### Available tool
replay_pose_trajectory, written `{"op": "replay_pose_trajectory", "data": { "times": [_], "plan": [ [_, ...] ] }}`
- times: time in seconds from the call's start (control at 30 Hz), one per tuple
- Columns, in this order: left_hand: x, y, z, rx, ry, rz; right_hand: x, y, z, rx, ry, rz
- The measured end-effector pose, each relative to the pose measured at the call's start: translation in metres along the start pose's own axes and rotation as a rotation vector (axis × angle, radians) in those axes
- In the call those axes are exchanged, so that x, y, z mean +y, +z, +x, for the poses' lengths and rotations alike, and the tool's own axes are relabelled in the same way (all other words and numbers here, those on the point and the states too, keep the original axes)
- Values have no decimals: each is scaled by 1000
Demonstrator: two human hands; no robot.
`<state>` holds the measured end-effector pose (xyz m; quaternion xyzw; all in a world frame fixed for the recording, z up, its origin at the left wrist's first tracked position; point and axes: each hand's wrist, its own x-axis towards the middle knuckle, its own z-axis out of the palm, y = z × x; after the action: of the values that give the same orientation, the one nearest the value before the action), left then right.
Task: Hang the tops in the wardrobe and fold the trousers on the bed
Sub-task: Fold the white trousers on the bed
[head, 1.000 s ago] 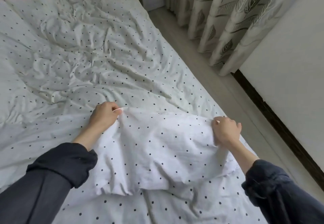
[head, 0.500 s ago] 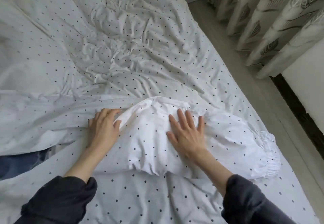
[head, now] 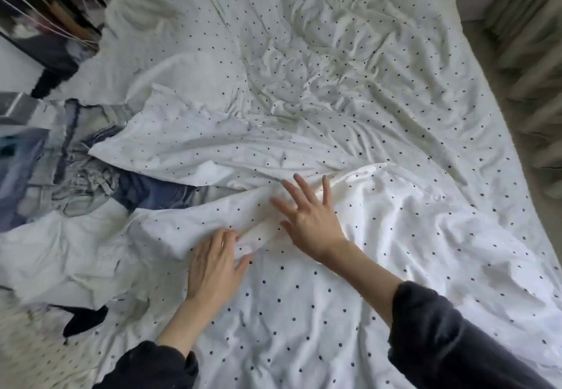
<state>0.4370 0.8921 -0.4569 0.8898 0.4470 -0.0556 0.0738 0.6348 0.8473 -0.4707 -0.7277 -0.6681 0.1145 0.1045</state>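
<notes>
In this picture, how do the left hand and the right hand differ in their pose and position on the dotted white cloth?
1. The left hand lies nearer the person, with fingers close together; the right hand reaches further, with fingers spread apart.
2. The left hand rests at the near edge of a fold in the dotted white cloth; the right hand lies on top of the fold.

Both hands are flat, palm down, grip nothing, and come from dark sleeves.

Dark charcoal long sleeves, soft and slightly fuzzy, pushed up above both bare wrists.

Curtain at right edge, blurred; pale floor strip beside it.
</notes>
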Motion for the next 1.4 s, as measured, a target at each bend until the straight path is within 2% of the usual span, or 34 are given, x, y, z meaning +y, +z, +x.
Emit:
{"op": "replay_pose_trajectory", "data": {
  "times": [0.07, 0.17, 0.27, 0.37, 0.43, 0.5, 0.57, 0.67, 0.77, 0.87, 0.93, 1.0, 1.07, 1.23, 1.4],
  "plan": [
    [-16, 4, -9, -17, 3, 12, -20, 3, 10, -34, -122, -136],
    [-34, 9, -18, 29, 33, 60, -40, 6, 17, 9, -168, -292],
    [-48, 13, -22, 94, 62, 38, -57, 9, 20, 142, -164, -240],
    [-69, 11, -21, 125, 164, -103, -79, 19, 18, 237, -162, -181],
    [-88, 9, -22, 136, 247, -205, -98, 27, 6, 196, -155, -216],
    [-107, 9, -23, 148, 318, -270, -114, 35, -4, 60, -127, -322],
    [-126, 10, -21, 226, 381, -265, -125, 42, -5, -33, -80, -404],
    [-145, 13, -20, 287, 421, -277, -129, 42, 8, 58, -21, -439],
    [-153, 17, -30, 219, 483, -197, -137, 35, 12, 218, 10, -301],
    [-141, 11, -40, 48, 373, -146, -147, 19, 11, 272, -2, -126],
    [-126, 10, -41, -121, 252, -54, -153, 5, 15, 225, 36, -30],
    [-111, 10, -39, -183, 143, -7, -157, -7, 23, 157, 108, 29],
    [-100, 8, -35, -160, 69, -42, -158, -15, 33, 54, 176, 24],
    [-116, -18, -33, 110, -2, -279, -152, -22, 47, 61, 228, 122],
    [-163, -54, -17, 41, -149, -206, -148, -32, 64, 8, 315, 214]
  ]
}}
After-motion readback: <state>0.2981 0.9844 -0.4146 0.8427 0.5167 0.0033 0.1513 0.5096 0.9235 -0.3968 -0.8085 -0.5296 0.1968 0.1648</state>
